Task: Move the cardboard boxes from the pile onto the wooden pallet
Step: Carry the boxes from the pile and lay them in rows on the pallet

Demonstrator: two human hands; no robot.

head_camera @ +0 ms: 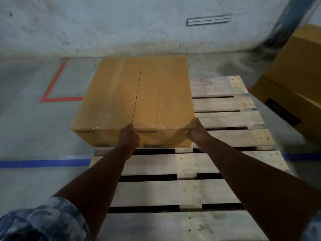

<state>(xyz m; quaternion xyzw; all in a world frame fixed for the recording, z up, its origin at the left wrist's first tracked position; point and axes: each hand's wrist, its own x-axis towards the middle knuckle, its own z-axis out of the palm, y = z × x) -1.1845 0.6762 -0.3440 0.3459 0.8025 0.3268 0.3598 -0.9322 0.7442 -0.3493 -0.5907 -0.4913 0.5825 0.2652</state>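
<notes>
The left hand (129, 136) curls its fingers over the cardboard box's (139, 94) near edge on the wooden pallet (217, 164); the right hand (196, 131) apparently pinches its corner.

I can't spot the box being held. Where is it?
Head view, middle: the box sits on the pallet's far left, beside the red floor tape.

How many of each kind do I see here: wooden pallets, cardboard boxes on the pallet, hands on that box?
wooden pallet: 1
cardboard box on it: 1
hands on the box: 2, left hand and right hand
total: 4
</notes>
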